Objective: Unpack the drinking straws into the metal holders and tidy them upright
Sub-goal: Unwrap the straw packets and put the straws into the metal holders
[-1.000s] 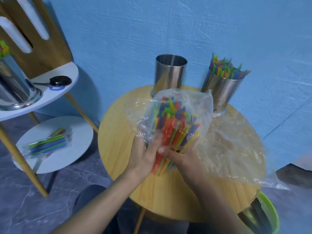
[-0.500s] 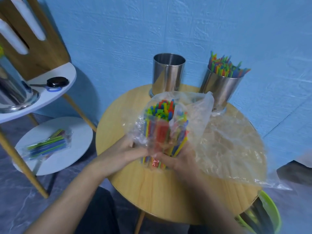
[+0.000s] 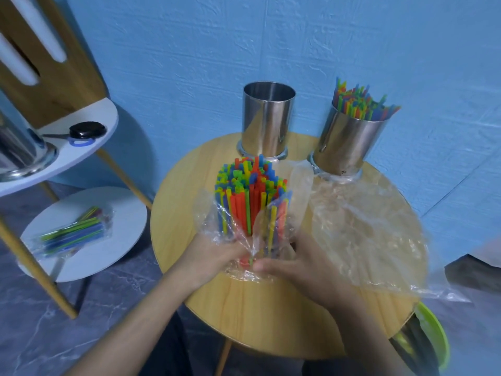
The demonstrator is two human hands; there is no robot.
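Observation:
A bundle of coloured straws [image 3: 250, 196] stands upright on the round wooden table [image 3: 271, 316], its tops bare above a clear plastic bag [image 3: 214, 223] pushed down round its lower half. My left hand [image 3: 217, 257] and my right hand [image 3: 295, 263] grip the bundle's base through the bag from either side. Behind the bundle stands an empty metal holder [image 3: 267, 120]. To its right a second metal holder [image 3: 348, 142] is filled with upright straws [image 3: 360, 103].
A loose empty plastic bag [image 3: 363, 234] covers the table's right half. On the left, a white shelf [image 3: 89, 123] carries scissors [image 3: 81, 132] and a metal holder [image 3: 16, 147]; its lower shelf [image 3: 113, 245] has a packed straw bag [image 3: 73, 234]. A green bin [image 3: 433, 340] sits lower right.
The bundle went from tilted to standing upright on the table, and the bag has slid down from over the straw tops, leaving them bare.

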